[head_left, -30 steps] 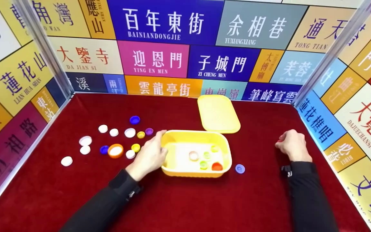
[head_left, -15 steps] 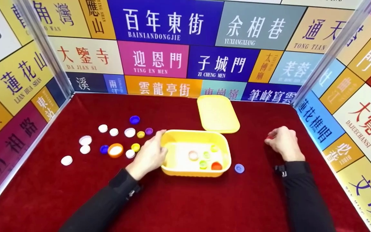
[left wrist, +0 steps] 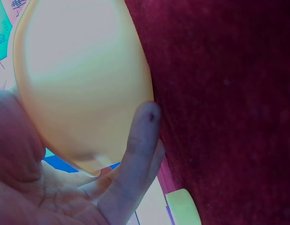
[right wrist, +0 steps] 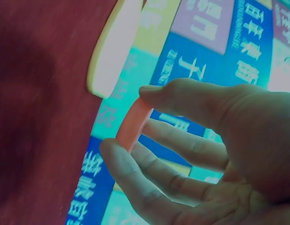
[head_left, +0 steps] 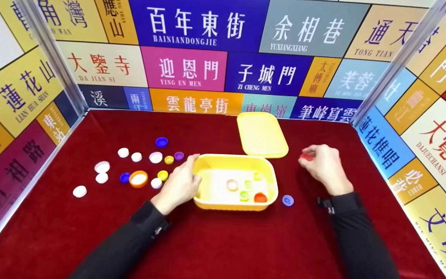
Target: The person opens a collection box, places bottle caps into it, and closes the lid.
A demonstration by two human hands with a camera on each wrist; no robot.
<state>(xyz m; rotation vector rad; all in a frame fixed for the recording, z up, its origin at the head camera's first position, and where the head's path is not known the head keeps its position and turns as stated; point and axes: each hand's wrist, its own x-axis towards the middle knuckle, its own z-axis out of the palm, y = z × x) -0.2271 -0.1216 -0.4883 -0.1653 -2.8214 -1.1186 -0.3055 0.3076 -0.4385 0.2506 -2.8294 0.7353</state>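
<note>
A yellow rectangular container (head_left: 234, 207) stands mid-table with several small bottle caps inside, among them a red cap (head_left: 260, 197). My left hand (head_left: 178, 186) grips its left end, the thumb at the rim; in the left wrist view the fingers reach along the outside of the wall (left wrist: 88, 93). To the right of the container, my right hand (head_left: 326, 168) pinches a red bottle cap (right wrist: 134, 123) between thumb and fingertips, above the red cloth. A blue-violet cap (head_left: 288, 200) lies on the cloth between the container and the right hand.
Behind the container lies its flat yellow lid (head_left: 262, 135). Several loose caps are spread on the left, including an orange-rimmed cap (head_left: 138, 179), a dark blue cap (head_left: 162, 142) and a white cap (head_left: 79, 191). Printed panels (head_left: 184, 69) wall in the table.
My right hand has moved left toward the container, carrying the red bottle cap, which now shows more at its fingertips. The left hand has kept its hold on the container.
</note>
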